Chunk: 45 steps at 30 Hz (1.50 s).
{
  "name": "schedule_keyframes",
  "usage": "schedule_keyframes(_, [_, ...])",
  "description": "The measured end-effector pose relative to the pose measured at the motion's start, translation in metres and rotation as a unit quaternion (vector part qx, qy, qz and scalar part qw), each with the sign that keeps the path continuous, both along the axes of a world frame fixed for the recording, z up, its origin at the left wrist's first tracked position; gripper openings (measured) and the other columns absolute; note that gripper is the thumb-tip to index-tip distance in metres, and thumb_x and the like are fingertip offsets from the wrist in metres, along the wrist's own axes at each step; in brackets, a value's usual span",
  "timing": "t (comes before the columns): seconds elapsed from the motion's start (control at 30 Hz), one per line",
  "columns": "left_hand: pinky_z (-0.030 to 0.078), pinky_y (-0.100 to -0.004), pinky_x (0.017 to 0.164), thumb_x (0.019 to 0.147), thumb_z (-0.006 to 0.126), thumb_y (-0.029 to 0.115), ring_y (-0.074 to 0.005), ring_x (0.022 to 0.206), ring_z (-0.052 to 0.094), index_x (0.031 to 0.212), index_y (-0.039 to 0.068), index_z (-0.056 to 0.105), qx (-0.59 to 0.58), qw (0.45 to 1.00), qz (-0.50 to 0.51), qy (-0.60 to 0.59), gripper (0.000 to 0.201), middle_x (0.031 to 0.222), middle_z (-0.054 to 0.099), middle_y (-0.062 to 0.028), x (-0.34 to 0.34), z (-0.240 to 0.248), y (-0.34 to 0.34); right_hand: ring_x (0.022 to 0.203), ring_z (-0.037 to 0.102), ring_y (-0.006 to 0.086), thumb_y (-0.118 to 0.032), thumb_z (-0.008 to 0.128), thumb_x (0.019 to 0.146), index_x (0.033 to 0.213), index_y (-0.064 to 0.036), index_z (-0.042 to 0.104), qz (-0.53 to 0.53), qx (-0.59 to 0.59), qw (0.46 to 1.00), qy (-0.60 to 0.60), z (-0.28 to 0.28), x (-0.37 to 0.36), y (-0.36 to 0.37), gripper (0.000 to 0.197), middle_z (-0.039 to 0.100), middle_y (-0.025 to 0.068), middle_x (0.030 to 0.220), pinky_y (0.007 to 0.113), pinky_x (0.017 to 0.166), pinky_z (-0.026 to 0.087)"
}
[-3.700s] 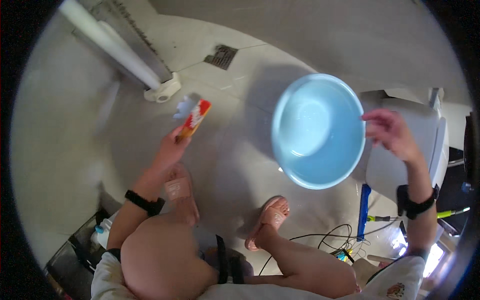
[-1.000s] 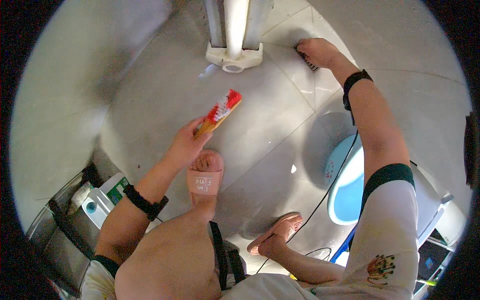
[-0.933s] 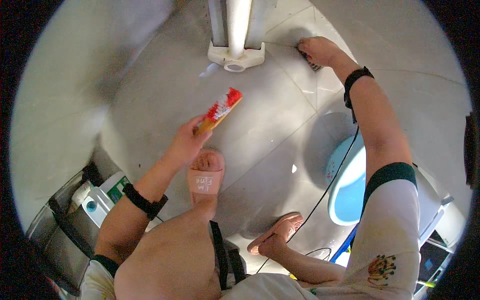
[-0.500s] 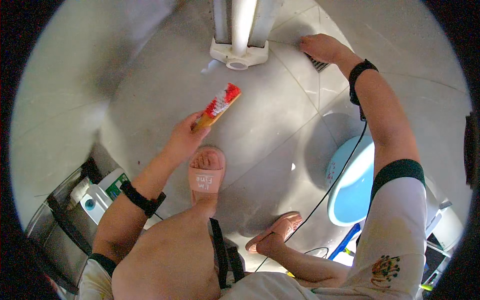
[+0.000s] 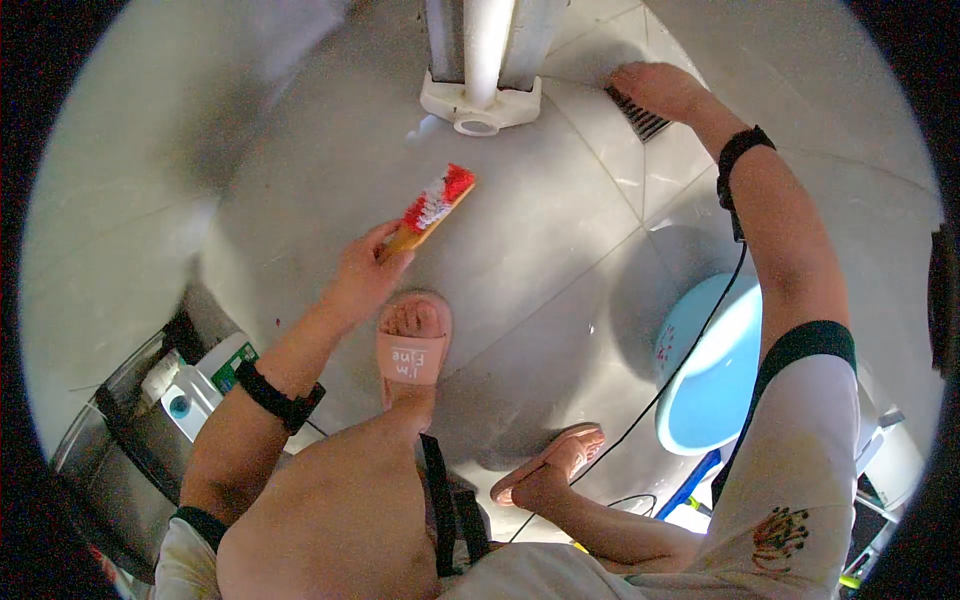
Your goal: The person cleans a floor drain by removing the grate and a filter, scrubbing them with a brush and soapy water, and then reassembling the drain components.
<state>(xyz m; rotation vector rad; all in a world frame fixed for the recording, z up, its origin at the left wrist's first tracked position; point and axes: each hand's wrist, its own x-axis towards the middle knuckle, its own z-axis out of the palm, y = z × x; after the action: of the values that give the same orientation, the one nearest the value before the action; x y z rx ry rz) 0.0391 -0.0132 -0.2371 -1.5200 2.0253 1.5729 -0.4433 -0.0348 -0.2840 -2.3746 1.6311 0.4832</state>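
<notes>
In my left hand (image 5: 365, 275) is a scrub brush (image 5: 432, 212) with a light wooden back and red and white bristles. My fingers wrap its near end, and the bristles face up and to the left, above the floor. At the far right, my right hand (image 5: 655, 90) is low over a dark slotted floor drain grate (image 5: 640, 118). Its fingers are curled down at the grate's far edge. The fingertips are hidden, so I cannot tell what they hold, if anything.
A white pipe (image 5: 483, 50) with a white base stands at the far middle. A light blue basin (image 5: 705, 400) is right of my feet, with a black cable (image 5: 690, 365) running past it. White bottles (image 5: 190, 400) and a dark-rimmed container (image 5: 120, 450) are at the left. Pale tiles (image 5: 540, 330) cover the floor.
My right hand has shifted slightly away and to the right, and more of the drain grate shows. My left hand with the brush has moved slightly left.
</notes>
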Motion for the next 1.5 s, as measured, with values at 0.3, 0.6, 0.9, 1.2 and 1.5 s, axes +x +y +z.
schedule_keyframes(0.3, [0.047,-0.0270,0.058,0.087,0.061,0.023,-0.0132,0.067,0.056,0.128,0.007,0.048,-0.017,1.000,-0.019,-0.008,0.046,0.089,0.063,-0.0068,-0.008,0.017,-0.001,0.099,0.058,0.0305,0.000,0.052,0.079,0.106,-0.0064,0.060,-0.094,0.050,0.993,-0.051,0.010,0.016,-0.019,0.029,0.057,0.0120,0.109,0.037,0.087,0.050])
schedule_keyframes(0.6, [0.048,-0.0318,0.064,0.085,0.062,0.023,-0.0191,0.071,0.059,0.127,0.007,0.049,0.010,1.000,0.021,0.010,0.047,0.086,0.063,-0.0115,-0.008,0.010,-0.001,0.105,0.055,0.0339,0.000,0.048,0.078,0.105,-0.0074,0.059,-0.055,-0.027,0.996,-0.070,0.006,0.020,0.000,0.030,0.058,0.0138,0.110,0.040,0.090,0.047])
schedule_keyframes(0.9, [0.049,-0.0362,0.069,0.083,0.062,0.023,-0.0262,0.076,0.063,0.125,0.006,0.050,0.006,1.000,0.023,0.002,0.047,0.085,0.065,-0.0160,-0.008,0.011,0.002,0.103,0.054,0.0349,-0.007,0.050,0.080,0.102,-0.0019,0.056,-0.034,-0.005,0.997,-0.062,0.001,0.020,-0.010,0.024,0.057,0.0159,0.105,0.041,0.090,0.046])
schedule_keyframes(1.2, [0.048,-0.0357,0.067,0.083,0.061,0.023,-0.0246,0.073,0.062,0.126,0.009,0.050,0.009,1.000,0.025,0.005,0.046,0.083,0.064,-0.0146,-0.011,0.010,0.003,0.105,0.055,0.0345,-0.006,0.048,0.080,0.107,-0.0038,0.056,-0.007,-0.013,0.999,-0.037,-0.002,0.017,-0.005,0.028,0.058,0.0163,0.110,0.040,0.090,0.047])
schedule_keyframes(1.5, [0.048,-0.0345,0.066,0.084,0.061,0.023,-0.0226,0.072,0.061,0.126,0.007,0.050,0.036,0.999,0.032,0.001,0.047,0.083,0.064,-0.0142,-0.017,0.012,0.006,0.101,0.057,0.0329,-0.004,0.050,0.080,0.102,-0.0062,0.056,0.010,-0.082,0.996,-0.027,-0.012,0.011,0.013,0.023,0.057,0.0147,0.106,0.040,0.086,0.050])
